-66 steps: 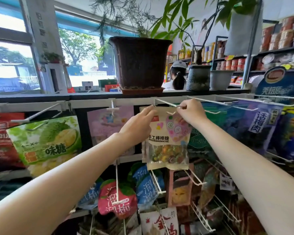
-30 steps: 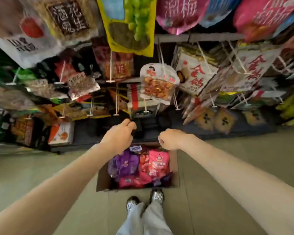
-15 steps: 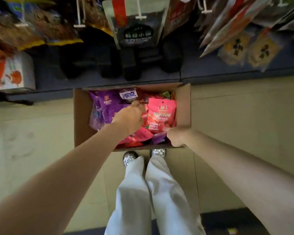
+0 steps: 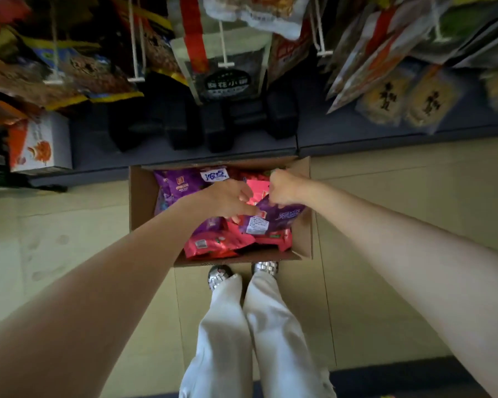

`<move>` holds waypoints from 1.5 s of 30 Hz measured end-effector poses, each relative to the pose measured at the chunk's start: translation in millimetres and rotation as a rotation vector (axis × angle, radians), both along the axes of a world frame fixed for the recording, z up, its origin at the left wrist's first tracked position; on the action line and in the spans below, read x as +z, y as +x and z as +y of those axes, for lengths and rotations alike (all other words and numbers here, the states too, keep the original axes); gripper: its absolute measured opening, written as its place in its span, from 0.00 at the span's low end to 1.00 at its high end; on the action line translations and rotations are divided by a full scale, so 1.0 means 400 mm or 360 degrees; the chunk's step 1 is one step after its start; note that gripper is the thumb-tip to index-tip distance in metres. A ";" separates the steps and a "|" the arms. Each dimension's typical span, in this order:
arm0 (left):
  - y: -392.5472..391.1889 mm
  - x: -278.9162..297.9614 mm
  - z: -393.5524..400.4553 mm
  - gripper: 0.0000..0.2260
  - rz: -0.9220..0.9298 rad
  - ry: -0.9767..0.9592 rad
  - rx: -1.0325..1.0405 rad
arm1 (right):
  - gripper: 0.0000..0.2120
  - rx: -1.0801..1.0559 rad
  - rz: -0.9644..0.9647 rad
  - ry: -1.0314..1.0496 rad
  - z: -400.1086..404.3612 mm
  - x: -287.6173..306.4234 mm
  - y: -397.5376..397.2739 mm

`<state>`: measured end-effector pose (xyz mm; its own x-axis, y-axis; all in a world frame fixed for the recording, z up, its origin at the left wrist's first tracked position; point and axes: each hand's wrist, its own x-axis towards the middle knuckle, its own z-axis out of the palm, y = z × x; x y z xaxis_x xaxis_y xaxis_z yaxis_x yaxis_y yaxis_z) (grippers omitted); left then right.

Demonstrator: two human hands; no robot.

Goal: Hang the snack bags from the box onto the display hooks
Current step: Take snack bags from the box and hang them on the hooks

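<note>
Beige floor is carrying a cardboard box (full of snack bags). Right hand is pinching a purple bag; left hand, fingers loosely spread, is touching it.

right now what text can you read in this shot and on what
"meijue", faint: purple bag at the box's left.
Blue stylized script, unreadable: white tag and lifted purple bag.
White characters, blurred: dark oval on hanging bag.
Back label: too small.
</note>
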<state>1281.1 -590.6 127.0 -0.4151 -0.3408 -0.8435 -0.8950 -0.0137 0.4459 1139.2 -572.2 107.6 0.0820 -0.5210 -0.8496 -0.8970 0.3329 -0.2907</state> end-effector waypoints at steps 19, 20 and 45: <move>0.106 1.156 -0.289 0.14 0.0176 -0.1128 -0.0091 | 0.15 0.0369 -0.0079 -0.0721 -0.349 1.260 0.135; 0.140 1.199 -0.287 0.13 0.0201 -0.1115 -0.0043 | 0.15 0.0382 -0.0091 -0.0781 -0.343 1.302 0.169; 0.673 1.720 -0.163 0.04 0.1614 -0.0733 0.1189 | 0.08 -0.0046 -0.0570 -0.1413 -0.176 1.797 0.623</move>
<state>1550.3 -655.8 815.2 -0.3757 -0.9264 -0.0238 -0.0124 -0.0207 0.9997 1388.3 -642.5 826.2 0.2376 -0.9688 -0.0703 -0.7006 -0.1208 -0.7033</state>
